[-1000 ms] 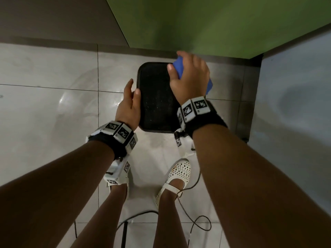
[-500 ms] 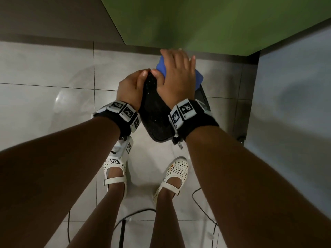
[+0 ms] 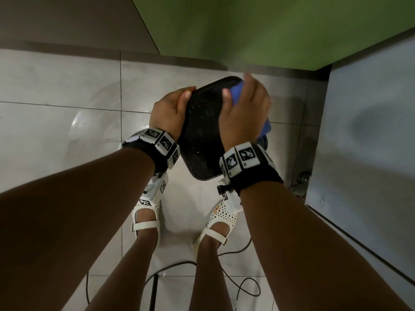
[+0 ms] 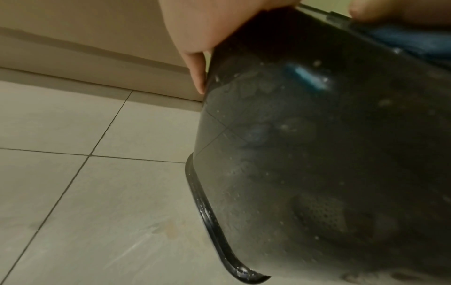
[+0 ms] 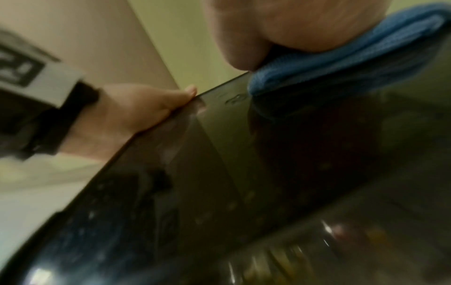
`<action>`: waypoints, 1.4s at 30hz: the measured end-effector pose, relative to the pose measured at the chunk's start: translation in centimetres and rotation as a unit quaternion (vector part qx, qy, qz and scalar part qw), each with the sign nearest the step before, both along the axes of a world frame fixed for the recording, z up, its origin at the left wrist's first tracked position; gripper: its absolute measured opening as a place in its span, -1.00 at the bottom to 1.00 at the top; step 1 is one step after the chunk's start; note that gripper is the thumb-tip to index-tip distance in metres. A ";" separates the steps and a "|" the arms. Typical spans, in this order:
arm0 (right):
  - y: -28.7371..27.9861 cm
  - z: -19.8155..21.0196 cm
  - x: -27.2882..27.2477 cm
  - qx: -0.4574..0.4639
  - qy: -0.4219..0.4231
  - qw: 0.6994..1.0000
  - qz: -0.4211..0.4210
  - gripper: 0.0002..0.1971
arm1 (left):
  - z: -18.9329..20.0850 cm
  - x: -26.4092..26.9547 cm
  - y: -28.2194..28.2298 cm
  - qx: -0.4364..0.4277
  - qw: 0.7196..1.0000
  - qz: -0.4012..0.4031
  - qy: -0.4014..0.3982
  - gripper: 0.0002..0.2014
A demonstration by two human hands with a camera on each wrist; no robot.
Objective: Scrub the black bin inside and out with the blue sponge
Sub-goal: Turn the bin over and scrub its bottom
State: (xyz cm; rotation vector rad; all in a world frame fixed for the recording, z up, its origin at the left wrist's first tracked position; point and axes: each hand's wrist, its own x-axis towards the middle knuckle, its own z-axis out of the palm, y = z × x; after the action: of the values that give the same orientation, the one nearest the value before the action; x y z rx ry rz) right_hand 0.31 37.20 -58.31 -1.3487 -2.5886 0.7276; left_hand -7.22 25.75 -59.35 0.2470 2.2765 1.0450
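Black bin [image 3: 203, 133] is hanging tilted above the tiled floor [image 3: 67, 131]. Left hand [image 3: 169, 113] is gripping its left edge; right hand [image 3: 243, 113] is clutching the blue sponge [image 3: 238, 93], pressing it against the bin's outside.

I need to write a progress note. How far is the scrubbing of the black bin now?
Done: the black bin is turned bottom-up and its outside already carries wet droplets and suds. In hand: the left hand holds its edge while the right hand presses the blue sponge on the base. Left: the inside cannot be seen, so I cannot tell whether it is scrubbed.
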 end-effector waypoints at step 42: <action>-0.1 0.3 0.2 -0.031 -0.066 0.992 -0.103 -0.41 | 0.4 1.0 -1.1 0.017 0.990 0.129 -0.053 -0.58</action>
State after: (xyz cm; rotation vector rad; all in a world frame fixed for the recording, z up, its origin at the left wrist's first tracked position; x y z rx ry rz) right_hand 0.47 37.09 -58.02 -1.7075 -2.4888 0.7104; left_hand -6.19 24.63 -58.91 -0.0910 2.2359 1.1956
